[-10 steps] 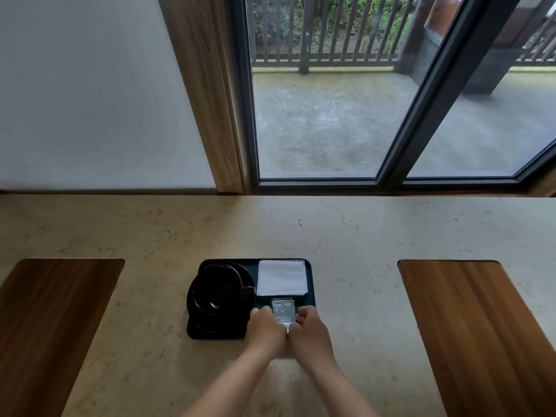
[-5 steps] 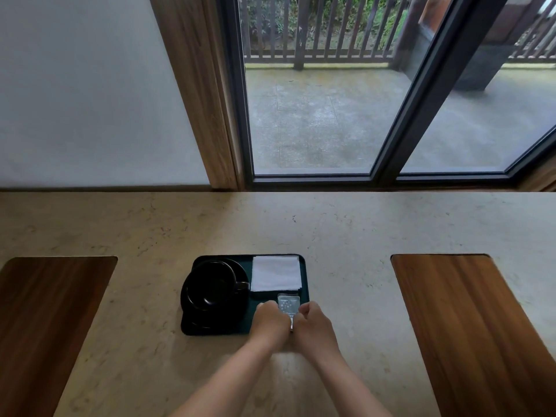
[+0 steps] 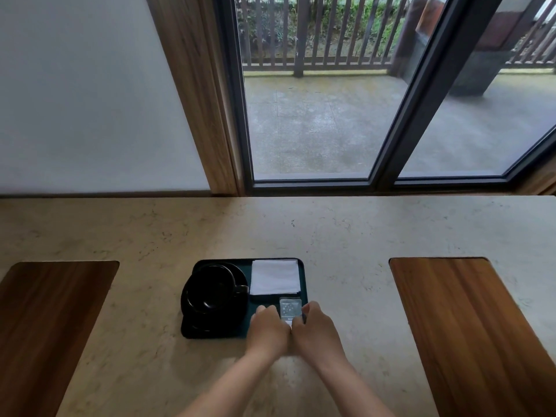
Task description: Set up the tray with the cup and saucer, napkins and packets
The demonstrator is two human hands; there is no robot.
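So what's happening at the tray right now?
A person is working at the near right corner of a dark tray on a stone counter. The left hand and right hand sit side by side, fingers curled at a small pale packet lying there. A black cup on its saucer fills the tray's left side, and white folded napkins lie at the far right.
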